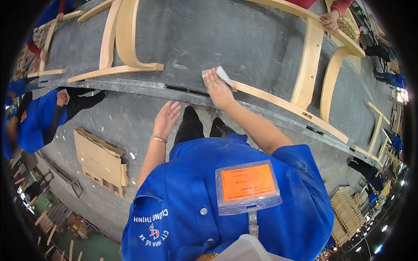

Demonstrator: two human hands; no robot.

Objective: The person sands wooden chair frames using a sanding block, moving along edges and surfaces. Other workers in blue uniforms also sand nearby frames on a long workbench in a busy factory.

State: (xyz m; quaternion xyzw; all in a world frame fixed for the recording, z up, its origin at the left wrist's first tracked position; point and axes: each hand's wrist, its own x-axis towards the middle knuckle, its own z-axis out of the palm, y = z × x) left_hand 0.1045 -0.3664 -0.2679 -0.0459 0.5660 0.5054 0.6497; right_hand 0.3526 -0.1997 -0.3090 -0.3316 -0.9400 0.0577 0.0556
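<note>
My right hand [218,89] presses a folded piece of sandpaper [224,77], whitish on its outer side, on the left end of a pale wooden rail. Its fingers lie stretched over the sheet. The rail belongs to a curved wooden chair frame [307,65] lying on the dark grey worktable [209,39], with a broad crosspiece and a bent piece on its right. My left hand [166,119] hangs in front of the table edge, fingers apart and holding nothing, with a bracelet at the wrist.
Another curved wooden frame [126,67] lies on the table to the left. Across the table, a co-worker's hand [331,20] rests on the far rail of the right frame. Flattened cardboard [100,158] lies on the floor at left, near a person in blue [41,119].
</note>
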